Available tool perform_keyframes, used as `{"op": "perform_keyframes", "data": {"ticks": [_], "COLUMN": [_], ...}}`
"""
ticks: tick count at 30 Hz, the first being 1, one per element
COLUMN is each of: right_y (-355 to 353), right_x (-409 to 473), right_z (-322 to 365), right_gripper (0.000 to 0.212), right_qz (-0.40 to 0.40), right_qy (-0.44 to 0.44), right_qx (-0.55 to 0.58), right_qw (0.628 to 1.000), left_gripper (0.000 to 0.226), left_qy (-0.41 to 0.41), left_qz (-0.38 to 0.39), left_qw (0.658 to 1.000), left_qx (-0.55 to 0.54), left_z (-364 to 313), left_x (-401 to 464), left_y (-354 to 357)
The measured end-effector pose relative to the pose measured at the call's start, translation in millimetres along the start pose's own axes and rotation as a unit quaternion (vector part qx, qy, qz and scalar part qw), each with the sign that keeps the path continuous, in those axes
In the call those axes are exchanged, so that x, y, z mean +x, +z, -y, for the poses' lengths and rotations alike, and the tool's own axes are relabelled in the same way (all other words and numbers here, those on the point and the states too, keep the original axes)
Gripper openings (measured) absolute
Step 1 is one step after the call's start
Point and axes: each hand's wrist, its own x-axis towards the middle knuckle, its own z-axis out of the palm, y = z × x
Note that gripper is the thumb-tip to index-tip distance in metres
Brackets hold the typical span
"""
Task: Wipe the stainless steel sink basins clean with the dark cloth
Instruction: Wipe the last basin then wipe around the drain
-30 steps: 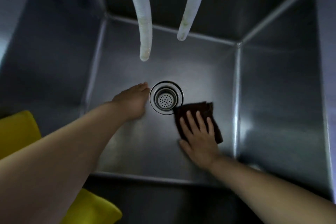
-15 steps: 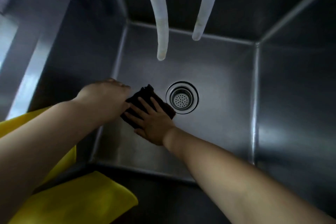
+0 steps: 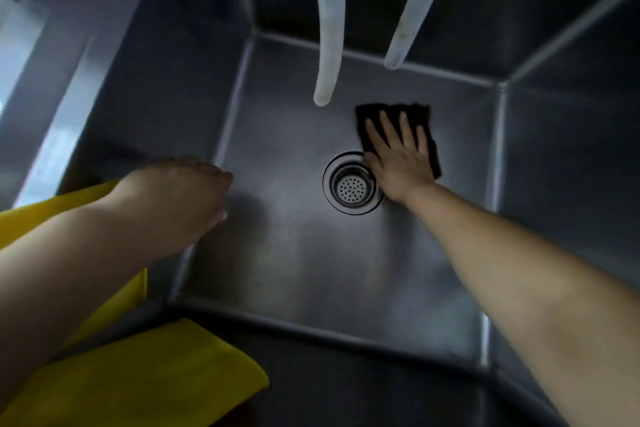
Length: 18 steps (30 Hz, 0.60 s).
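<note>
Dark cloth (image 3: pixel 420 114) lies flat on the sink basin (image 3: pixel 311 288) floor, just beyond the drain (image 3: pixel 351 186). Right hand (image 3: pixel 398 156) presses it, fingers (image 3: pixel 388 125) straight and spread. Left hand (image 3: pixel 176 198) hovers left of the drain, relaxed, holding nothing. I judge the cloth soft, light, likely to bunch; palm pressure suits it. Its middle is hidden under the hand; two hoses (image 3: pixel 329 45) run out of frame above.

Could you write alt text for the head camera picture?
A person's right hand presses a dark cloth flat on the floor of a stainless steel sink basin, beside the round drain strainer. The left hand hovers open nearby.
</note>
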Motion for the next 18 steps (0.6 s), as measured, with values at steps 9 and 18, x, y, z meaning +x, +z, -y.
{"op": "perform_keyframes", "data": {"ticks": [9,18], "right_y": [21.5,31.0], "right_x": [-163.5,-95.6], "right_z": [19.2,135.9], "right_gripper": [0.064,0.051], "right_qz": [0.059,0.043], "right_qy": [-0.086,-0.360], "right_qx": [-0.083,-0.063], "right_qw": [0.991,0.930], "left_gripper": [0.041,0.035], "left_qy": [-0.002,-0.007], "left_qz": [-0.046,-0.047], "left_qw": [0.999,0.998], "left_qx": [0.013,0.030], "left_z": [1.5,1.9], "left_x": [-3.5,4.5], "left_y": [-8.0,9.4]}}
